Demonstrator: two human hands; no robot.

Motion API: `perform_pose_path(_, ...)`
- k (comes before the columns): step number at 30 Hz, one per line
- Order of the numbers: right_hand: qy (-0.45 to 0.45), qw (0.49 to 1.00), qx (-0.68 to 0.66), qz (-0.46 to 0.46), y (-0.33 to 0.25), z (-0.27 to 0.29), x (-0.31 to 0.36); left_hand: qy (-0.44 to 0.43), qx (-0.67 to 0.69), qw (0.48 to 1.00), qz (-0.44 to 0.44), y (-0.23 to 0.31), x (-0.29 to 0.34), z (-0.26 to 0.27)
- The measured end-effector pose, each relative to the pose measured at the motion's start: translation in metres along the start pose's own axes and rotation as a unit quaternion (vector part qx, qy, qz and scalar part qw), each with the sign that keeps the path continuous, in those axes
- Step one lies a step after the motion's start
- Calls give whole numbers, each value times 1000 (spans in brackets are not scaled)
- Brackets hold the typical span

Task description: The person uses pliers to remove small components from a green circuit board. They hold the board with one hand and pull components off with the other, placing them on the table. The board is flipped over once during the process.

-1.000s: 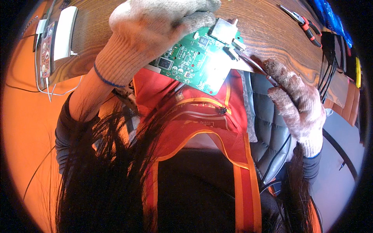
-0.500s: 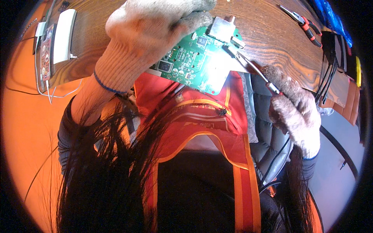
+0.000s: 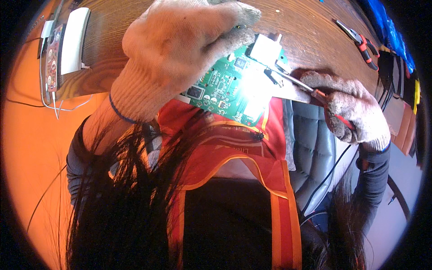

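Note:
A green circuit board [image 3: 225,85] is tilted over the table's near edge, with bright glare across its right half. Gripping its far left edge is my left hand [image 3: 180,49], in a whitish knit glove, the fingers closed and their tips partly hidden. On the board's far corner sits a silver metal box-shaped connector [image 3: 265,49]. My right hand [image 3: 355,105], in a dirty knit glove, is wrapped round a red-handled screwdriver [image 3: 300,84]. Its thin shaft points left, and the tip meets or nearly meets a small black part [image 3: 273,77] near the board's right edge.
Pliers with red and black handles [image 3: 362,47] lie at the far right of the wooden table [image 3: 310,27]. Blue plastic [image 3: 391,31] and dark cables are at the right rim. A white rectangular object [image 3: 75,40] and a power strip [image 3: 52,63] lie at the left.
The board and my left hand have shifted slightly right. My right hand has moved right, and the screwdriver now lies at a flatter angle to the board's right edge.

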State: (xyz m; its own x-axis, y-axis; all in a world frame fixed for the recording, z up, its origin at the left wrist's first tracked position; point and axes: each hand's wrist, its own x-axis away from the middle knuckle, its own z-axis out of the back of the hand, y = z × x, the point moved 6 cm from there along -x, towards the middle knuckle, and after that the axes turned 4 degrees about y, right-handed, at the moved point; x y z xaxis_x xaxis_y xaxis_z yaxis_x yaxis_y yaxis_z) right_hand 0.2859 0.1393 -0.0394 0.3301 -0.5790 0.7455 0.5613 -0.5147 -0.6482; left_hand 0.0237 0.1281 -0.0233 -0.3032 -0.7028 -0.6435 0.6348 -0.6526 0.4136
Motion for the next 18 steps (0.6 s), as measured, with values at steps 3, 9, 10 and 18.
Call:
perform_pose_path(3, -18, 999, 25, -21, -13, -5, 9, 0, -1, 999, 32, -2, 3, 0)
perform_pose_path(9, -8, 999, 38, -10, -28, -7, 19, -28, 11, 997, 69, 1, 0, 7)
perform_pose_path(10, -39, 999, 25, -8, -28, -10, 16, -37, 8, 997, 65, 2, -1, 7)
perform_pose_path(18, -77, 993, 77, -48, -33, -8, -2, -93, 17, 994, 59, -3, -4, 1)
